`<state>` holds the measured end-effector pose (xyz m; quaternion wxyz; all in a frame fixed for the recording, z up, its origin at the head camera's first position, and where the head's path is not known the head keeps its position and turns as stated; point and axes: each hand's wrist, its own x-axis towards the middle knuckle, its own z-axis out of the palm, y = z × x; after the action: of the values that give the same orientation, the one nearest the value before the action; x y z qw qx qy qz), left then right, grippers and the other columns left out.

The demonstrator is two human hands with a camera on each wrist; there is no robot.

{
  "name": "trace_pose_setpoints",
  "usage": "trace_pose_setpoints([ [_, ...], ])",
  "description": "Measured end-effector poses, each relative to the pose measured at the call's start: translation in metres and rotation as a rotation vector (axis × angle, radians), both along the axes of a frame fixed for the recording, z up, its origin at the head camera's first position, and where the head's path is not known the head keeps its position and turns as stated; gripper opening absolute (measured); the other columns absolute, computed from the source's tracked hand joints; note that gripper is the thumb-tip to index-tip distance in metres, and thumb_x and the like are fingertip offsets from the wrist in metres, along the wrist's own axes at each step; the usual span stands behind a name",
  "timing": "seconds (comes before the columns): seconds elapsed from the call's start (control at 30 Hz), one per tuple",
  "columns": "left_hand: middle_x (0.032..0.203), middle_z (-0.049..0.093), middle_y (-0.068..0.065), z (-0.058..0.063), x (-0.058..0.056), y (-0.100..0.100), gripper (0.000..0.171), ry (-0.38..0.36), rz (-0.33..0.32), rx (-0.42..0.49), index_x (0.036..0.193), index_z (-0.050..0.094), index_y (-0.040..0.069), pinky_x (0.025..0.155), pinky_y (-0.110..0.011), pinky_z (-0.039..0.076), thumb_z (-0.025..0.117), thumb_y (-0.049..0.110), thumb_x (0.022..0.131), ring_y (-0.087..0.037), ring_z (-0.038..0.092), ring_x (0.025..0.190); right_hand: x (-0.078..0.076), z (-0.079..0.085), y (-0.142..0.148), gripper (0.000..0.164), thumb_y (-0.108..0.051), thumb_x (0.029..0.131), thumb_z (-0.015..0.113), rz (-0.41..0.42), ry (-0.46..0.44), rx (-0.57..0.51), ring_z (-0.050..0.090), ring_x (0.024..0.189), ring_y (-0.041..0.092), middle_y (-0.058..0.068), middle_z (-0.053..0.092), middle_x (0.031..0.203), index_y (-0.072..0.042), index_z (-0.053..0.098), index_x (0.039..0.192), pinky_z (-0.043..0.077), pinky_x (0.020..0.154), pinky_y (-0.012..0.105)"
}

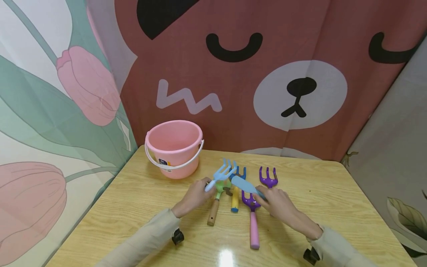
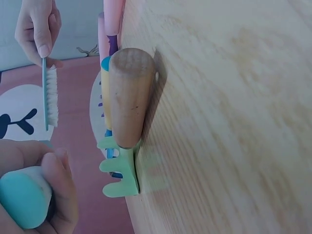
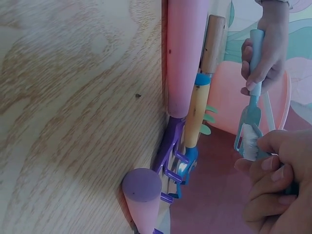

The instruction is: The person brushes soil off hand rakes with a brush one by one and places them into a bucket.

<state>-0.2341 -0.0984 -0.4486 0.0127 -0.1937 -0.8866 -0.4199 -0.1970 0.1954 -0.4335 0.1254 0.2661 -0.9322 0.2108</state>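
My left hand [image 1: 196, 195] grips the handle of a light-blue hand fork [image 1: 221, 175], its tines pointing up and away. In my right hand [image 1: 279, 204] is a light-blue brush [image 1: 245, 184]; white bristles [image 3: 250, 142] show in the right wrist view. The brush head overlaps the fork's head there, and I cannot tell whether they touch. Both tools are held above several hand forks lying on the table: a green one with a wooden handle [image 1: 214, 212], a blue one with a yellow handle [image 1: 235, 200], and a purple one with a pink handle [image 1: 254, 230].
At the back left of the wooden table [image 1: 143, 237] stands a pink bucket [image 1: 185, 170] with a white handle. Another purple fork [image 1: 268, 181] lies beyond my right hand, which partly hides it. A bear-print curtain [image 1: 233, 81] hangs behind the table.
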Motion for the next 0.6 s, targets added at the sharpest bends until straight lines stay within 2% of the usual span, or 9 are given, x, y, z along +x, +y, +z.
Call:
trace_pose_setpoints([
  [0.13,0.072,0.058,-0.005,0.0007,-0.0003,-0.001,0.023,0.017,0.021,0.023,0.111,0.056,-0.002,0.039,-0.022,0.044,0.064,0.01,0.092,-0.008,0.051,0.046,-0.0008,-0.0002,0.0005,0.021,-0.019,0.096,0.066,-0.003,0.015,0.013,0.032,0.039,-0.005,-0.015,0.037,0.054,0.0,0.069,0.103,0.03,0.035,0.015],
  [0.27,0.077,0.059,-0.009,0.0027,0.0004,-0.0019,0.022,-0.006,0.007,0.078,0.109,0.052,0.002,0.037,-0.023,0.044,0.065,0.006,0.091,-0.008,0.051,0.044,-0.0014,-0.0015,0.0011,0.019,-0.019,0.096,0.066,-0.001,0.018,0.019,0.032,0.039,-0.004,-0.015,0.037,0.054,-0.001,0.068,0.101,0.029,0.035,0.015],
  [0.4,0.079,0.059,-0.009,0.0021,0.0005,-0.0022,0.02,0.006,-0.005,0.102,0.107,0.053,0.002,0.037,-0.025,0.046,0.066,0.005,0.091,-0.007,0.052,0.041,-0.0018,-0.0026,0.0014,0.019,-0.02,0.096,0.066,-0.005,0.002,0.025,0.032,0.04,-0.004,-0.014,0.037,0.055,-0.001,0.068,0.1,0.029,0.035,0.015],
  [0.5,0.078,0.06,-0.006,0.0005,-0.0001,-0.0024,0.019,0.052,0.008,0.075,0.105,0.055,0.002,0.039,-0.025,0.048,0.068,0.006,0.091,-0.005,0.054,0.042,-0.0018,-0.0026,0.0014,0.02,-0.02,0.097,0.065,-0.006,-0.006,0.028,0.032,0.04,-0.003,-0.014,0.037,0.055,-0.001,0.068,0.101,0.029,0.035,0.015],
  [0.6,0.078,0.063,-0.004,-0.0007,-0.0018,-0.0024,0.018,0.113,0.039,0.017,0.103,0.058,0.003,0.045,-0.024,0.049,0.071,0.009,0.091,-0.003,0.056,0.047,-0.0012,-0.0017,0.0009,0.02,-0.021,0.097,0.065,-0.006,-0.005,0.03,0.032,0.041,-0.003,-0.013,0.038,0.055,-0.002,0.068,0.1,0.029,0.036,0.016],
])
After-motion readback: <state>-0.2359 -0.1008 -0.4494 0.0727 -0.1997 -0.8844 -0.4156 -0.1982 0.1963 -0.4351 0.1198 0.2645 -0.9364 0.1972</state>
